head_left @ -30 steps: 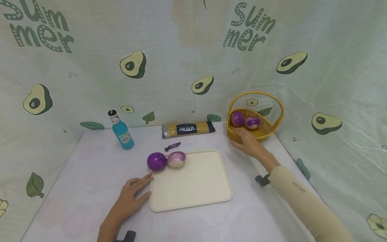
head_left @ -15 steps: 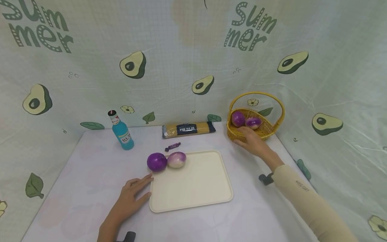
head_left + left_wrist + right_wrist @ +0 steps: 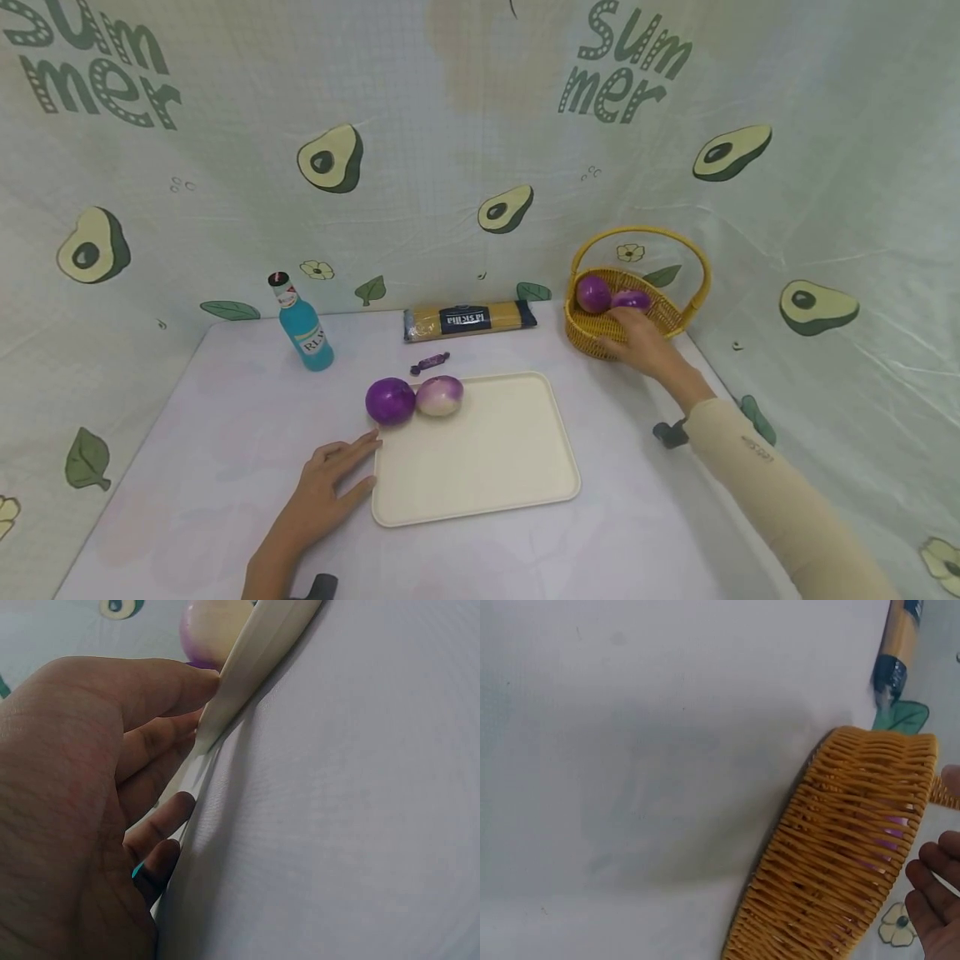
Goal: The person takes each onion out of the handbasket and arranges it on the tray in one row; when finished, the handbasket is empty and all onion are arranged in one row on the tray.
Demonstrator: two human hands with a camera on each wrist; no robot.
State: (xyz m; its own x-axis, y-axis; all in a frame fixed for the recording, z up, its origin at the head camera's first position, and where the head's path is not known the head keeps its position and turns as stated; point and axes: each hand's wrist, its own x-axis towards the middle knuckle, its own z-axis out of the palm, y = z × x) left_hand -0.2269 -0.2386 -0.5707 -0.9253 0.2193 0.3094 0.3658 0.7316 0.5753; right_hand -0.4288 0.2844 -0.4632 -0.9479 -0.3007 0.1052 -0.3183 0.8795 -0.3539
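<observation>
Sharing one basket (image 3: 585,336): two onions (image 3: 593,294)

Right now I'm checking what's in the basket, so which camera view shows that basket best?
The head view: it shows the basket with its handle and two purple vegetables inside, though the right hand covers part of it. The right wrist view shows its woven side close up, cut off below; the left wrist view shows none.
</observation>
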